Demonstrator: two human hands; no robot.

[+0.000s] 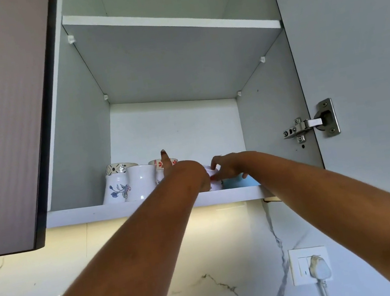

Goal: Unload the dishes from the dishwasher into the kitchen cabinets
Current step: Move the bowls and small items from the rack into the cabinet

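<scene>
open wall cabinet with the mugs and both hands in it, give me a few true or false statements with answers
1. White ceramic mugs stand on the bottom shelf of the open wall cabinet. True.
2. The underside of the upper white shelf has plates hanging from it. False: nothing hangs there.
3. Both the left hand and the right hand reach onto the bottom shelf. True.
4. The cabinet door is closed. False: it stands open, its metal hinge showing on the right.
5. A white plug sits in the wall socket below the cabinet. True.
</scene>
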